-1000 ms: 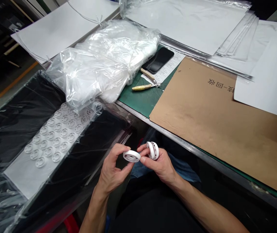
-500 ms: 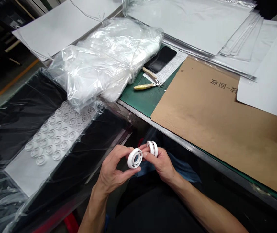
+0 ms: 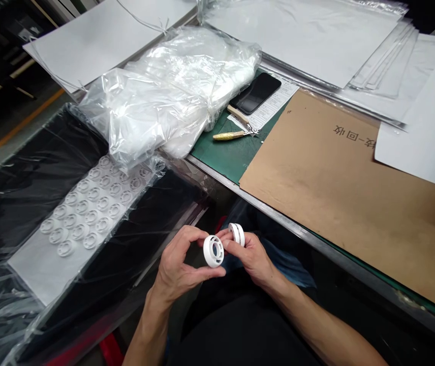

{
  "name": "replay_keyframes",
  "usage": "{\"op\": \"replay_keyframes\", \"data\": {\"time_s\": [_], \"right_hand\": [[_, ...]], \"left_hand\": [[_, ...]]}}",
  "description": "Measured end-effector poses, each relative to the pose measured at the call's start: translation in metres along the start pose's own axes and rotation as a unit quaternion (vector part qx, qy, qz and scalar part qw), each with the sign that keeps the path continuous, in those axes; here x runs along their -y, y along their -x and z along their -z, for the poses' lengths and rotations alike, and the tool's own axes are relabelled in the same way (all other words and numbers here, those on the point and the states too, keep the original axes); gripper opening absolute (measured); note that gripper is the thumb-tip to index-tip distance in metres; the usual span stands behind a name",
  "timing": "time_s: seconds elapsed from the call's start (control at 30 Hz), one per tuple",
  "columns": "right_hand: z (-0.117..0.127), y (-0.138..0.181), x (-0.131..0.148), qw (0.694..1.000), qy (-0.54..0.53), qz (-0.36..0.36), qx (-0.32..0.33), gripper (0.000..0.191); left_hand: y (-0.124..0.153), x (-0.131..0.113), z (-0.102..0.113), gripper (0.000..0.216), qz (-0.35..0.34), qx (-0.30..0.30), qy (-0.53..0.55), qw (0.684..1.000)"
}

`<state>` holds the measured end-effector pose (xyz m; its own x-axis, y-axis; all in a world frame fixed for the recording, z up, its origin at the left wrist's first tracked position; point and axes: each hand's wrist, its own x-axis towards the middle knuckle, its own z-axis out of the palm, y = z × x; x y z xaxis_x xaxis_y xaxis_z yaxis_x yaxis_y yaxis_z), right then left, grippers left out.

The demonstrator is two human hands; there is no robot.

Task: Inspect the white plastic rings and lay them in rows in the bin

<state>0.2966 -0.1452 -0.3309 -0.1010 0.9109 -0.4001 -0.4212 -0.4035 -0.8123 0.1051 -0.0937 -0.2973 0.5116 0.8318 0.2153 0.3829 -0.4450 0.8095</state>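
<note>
Over my lap, my left hand [image 3: 177,267] pinches a white plastic ring [image 3: 213,250] between thumb and fingers, its open face turned toward me. My right hand [image 3: 251,256] holds a second white ring [image 3: 237,234] on edge in its fingers, and its fingertips touch the first ring. To the left, a white sheet [image 3: 42,264] bears rows of several identical white rings [image 3: 88,211] inside a plastic-lined black tray [image 3: 23,173].
A bulging clear plastic bag [image 3: 172,91] overhangs the table edge. Behind it lie a black phone [image 3: 256,92] on a printed paper and small cutters [image 3: 236,133] on the green mat. Brown cardboard [image 3: 347,188] and stacked white sheets [image 3: 301,35] cover the table at right.
My left hand has turned its ring from lying flat to standing with its open face toward me. The ring in my right hand has tilted slightly; both hands stay together.
</note>
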Motion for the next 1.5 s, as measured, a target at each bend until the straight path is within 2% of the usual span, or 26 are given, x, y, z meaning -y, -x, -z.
{"op": "replay_keyframes", "data": {"time_s": [0.23,0.43,0.53,0.6,0.67,0.73,0.77,0.8,0.87,0.9,0.97,1.07,1.2,1.33,1.5], "right_hand": [[0.000,0.002,0.002,1.000,-0.002,0.000,-0.012,0.024],[0.004,0.010,-0.001,0.999,0.014,0.040,0.007,0.021],[0.009,0.014,-0.008,0.999,0.043,0.026,0.005,0.022],[0.013,0.016,-0.014,0.999,0.049,0.007,-0.015,0.024],[0.018,0.016,-0.019,0.998,0.058,-0.011,-0.036,0.027],[0.021,0.015,-0.024,0.996,0.067,-0.027,-0.049,0.029],[0.022,0.015,-0.026,0.996,0.068,-0.033,-0.053,0.030],[0.023,0.014,-0.028,0.995,0.068,-0.039,-0.055,0.030],[0.024,0.012,-0.031,0.995,0.062,-0.047,-0.056,0.032],[0.024,0.011,-0.032,0.995,0.060,-0.051,-0.056,0.033],[0.024,0.010,-0.033,0.995,0.062,-0.055,-0.060,0.034],[0.023,0.009,-0.032,0.994,0.068,-0.053,-0.072,0.037],[0.024,0.010,-0.028,0.991,0.071,-0.067,-0.094,0.039],[0.024,0.011,-0.027,0.987,0.067,-0.090,-0.117,0.042],[0.020,0.010,-0.030,0.989,0.075,-0.086,-0.095,0.041]], "left_hand": [[0.001,0.000,0.002,0.059,0.050,0.000,0.001,0.999],[0.012,-0.009,-0.003,0.055,0.142,0.059,-0.023,0.988],[0.022,-0.019,0.006,0.058,0.158,0.032,-0.033,0.986],[0.032,-0.022,0.029,0.053,0.164,-0.029,-0.066,0.984],[0.045,-0.017,0.069,0.047,0.185,-0.121,-0.129,0.967],[0.063,-0.003,0.122,0.050,0.241,-0.208,-0.210,0.925],[0.073,0.008,0.150,0.057,0.291,-0.227,-0.250,0.895],[0.083,0.021,0.177,0.059,0.345,-0.217,-0.298,0.863],[0.104,0.050,0.222,0.058,0.450,-0.116,-0.375,0.802],[0.113,0.065,0.239,0.058,0.474,-0.095,-0.376,0.790],[0.128,0.093,0.258,0.057,0.506,-0.052,-0.372,0.776],[0.143,0.125,0.261,0.064,0.536,0.001,-0.352,0.767],[0.154,0.153,0.256,0.087,0.570,0.037,-0.344,0.745],[0.158,0.166,0.259,0.100,0.575,0.049,-0.345,0.740],[0.157,0.172,0.261,0.103,0.566,0.055,-0.341,0.748]]}}
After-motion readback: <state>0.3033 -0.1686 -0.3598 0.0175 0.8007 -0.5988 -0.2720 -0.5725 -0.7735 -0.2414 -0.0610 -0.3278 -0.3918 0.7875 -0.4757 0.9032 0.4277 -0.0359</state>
